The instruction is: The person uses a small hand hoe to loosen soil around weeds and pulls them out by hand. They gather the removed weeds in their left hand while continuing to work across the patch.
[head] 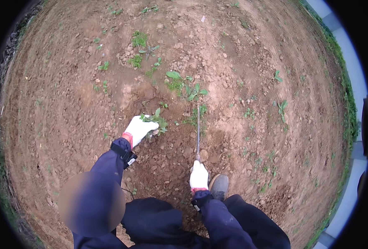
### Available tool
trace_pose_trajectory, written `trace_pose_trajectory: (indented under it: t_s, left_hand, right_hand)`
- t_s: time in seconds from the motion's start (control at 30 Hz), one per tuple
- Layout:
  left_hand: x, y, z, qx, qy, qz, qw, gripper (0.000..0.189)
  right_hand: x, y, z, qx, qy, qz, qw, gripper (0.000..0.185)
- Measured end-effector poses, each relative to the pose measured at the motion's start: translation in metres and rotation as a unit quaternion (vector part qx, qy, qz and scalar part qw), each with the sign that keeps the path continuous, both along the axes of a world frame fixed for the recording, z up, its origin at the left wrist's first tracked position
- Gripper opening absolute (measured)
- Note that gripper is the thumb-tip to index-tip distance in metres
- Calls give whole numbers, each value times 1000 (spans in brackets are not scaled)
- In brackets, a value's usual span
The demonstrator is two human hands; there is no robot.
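My left hand (141, 128), in a white glove with a red cuff, is closed around a bunch of green weeds (161, 122) held low over the brown soil. My right hand (199, 176), gloved the same way, grips the handle end of a thin metal-shafted hand tool (198, 130). The shaft points away from me, and its far end meets the ground beside a broad-leaved weed (196, 92); the exact shape of the tip is hidden. Low weeds (199, 114) grow on both sides of the shaft.
More weeds (139, 39) stand farther ahead, with scattered small plants (282, 109) to the right. My shoe (218, 186) rests on the soil beside my right hand. A grassy edge (347, 90) and a pale wall (352, 62) lie at the far right.
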State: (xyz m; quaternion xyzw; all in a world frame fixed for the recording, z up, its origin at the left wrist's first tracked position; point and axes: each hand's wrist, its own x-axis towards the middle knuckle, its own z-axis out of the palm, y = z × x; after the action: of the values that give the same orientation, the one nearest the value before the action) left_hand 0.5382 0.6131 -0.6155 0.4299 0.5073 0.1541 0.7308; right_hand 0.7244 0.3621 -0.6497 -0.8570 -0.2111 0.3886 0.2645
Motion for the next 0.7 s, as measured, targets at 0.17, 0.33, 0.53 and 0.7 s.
trace_pose_trajectory:
  t_s: [0.17, 0.33, 0.53, 0.7]
  left_hand:
    - [1, 3, -1, 2, -21, -6, 1000, 11]
    - [5, 0, -5, -25, -18, 23, 999, 20]
    - [13, 2, -6, 25, -10, -14, 1000, 27]
    - [20, 10, -9, 77, 25, -67, 995, 22]
  right_hand:
    - [-6, -14, 5, -7, -8, 14, 1000, 44]
    - [-27, -56, 20, -52, 26, 0, 998, 42]
    - [-65, -134, 26, -69, 55, 12, 996, 44]
    - [-59, -114, 1, 43, 128, -83, 987, 41]
